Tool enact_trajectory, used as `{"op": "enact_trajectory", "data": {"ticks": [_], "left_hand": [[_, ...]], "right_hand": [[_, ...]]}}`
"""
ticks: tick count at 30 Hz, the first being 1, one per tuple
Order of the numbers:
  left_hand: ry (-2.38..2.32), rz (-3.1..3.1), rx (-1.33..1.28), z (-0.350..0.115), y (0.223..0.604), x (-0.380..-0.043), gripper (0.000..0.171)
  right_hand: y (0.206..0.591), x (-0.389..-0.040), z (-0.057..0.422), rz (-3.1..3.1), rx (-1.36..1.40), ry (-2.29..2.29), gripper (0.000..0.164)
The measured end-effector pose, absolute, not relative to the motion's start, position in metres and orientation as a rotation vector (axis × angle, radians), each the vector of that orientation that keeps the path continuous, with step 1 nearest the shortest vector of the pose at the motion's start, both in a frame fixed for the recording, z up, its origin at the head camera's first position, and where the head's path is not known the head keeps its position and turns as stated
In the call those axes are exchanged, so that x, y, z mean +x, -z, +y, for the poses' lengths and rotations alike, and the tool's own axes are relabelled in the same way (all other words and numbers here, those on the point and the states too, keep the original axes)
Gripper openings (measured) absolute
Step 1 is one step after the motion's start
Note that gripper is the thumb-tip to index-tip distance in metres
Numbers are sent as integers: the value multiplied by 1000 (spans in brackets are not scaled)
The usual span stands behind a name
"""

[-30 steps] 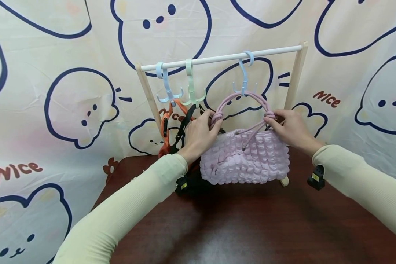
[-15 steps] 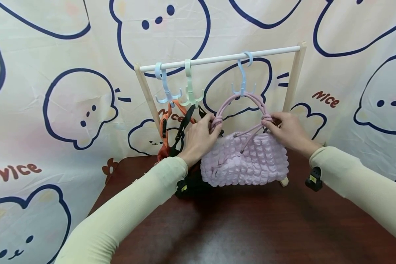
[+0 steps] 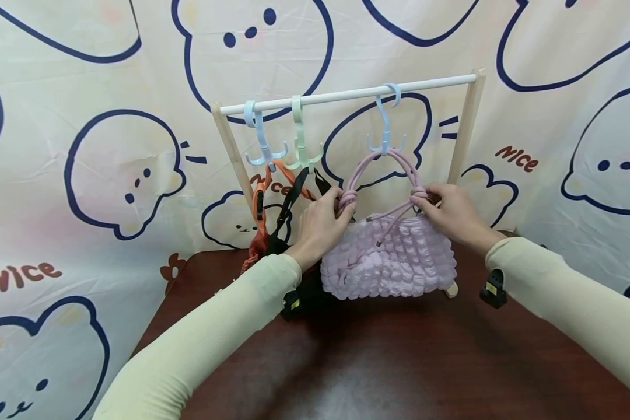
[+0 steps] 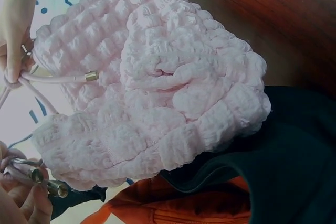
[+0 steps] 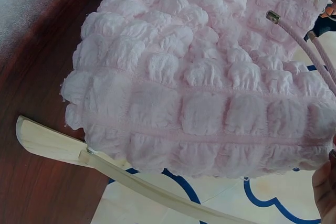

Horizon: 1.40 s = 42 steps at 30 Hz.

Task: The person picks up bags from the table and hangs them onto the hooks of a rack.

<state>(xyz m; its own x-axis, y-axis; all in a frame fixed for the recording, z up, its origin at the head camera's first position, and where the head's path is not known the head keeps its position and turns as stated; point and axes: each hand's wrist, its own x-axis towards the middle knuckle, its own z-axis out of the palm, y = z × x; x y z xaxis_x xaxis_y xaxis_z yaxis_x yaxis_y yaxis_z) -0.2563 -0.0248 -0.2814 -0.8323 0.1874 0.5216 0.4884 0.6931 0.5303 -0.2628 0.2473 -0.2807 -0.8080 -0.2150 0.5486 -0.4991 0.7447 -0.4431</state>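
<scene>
A pink puffy quilted handbag (image 3: 391,259) hangs below a blue hook (image 3: 385,131) in the head view. The top of its pink cord handle (image 3: 364,169) meets the hook's lower end; whether it sits over a prong I cannot tell. My left hand (image 3: 322,221) pinches the handle at its left knot, beside gold cord tips (image 4: 58,188) in the left wrist view. At the right knot, my right hand (image 3: 451,213) pinches the other side. The bag's quilted side (image 5: 199,77) fills much of the right wrist view, and the right hand shows only at its edge.
A white rail (image 3: 346,94) on wooden posts (image 3: 464,128) carries the hooks. Left of the bag, an orange strap (image 3: 261,204) hangs from another blue hook (image 3: 262,137) and a black strap (image 3: 292,195) from a green hook (image 3: 301,137). Below lies a dark wooden table (image 3: 399,361).
Both hands and the bag have sunk slightly, and the right hand has shifted a little to the left. Both hands still pinch the handle; the whole head view has drifted slightly.
</scene>
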Motion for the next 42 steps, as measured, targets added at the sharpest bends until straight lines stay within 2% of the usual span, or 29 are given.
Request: {"op": "enact_trajectory", "data": {"ticks": [29, 42], "left_hand": [[920, -2523, -575, -13, 292, -251, 31], [934, -2513, -584, -16, 297, -248, 28]], "right_hand": [[284, -262, 242, -2531, 509, -837, 29], [286, -262, 239, -2559, 510, -817, 30]]}}
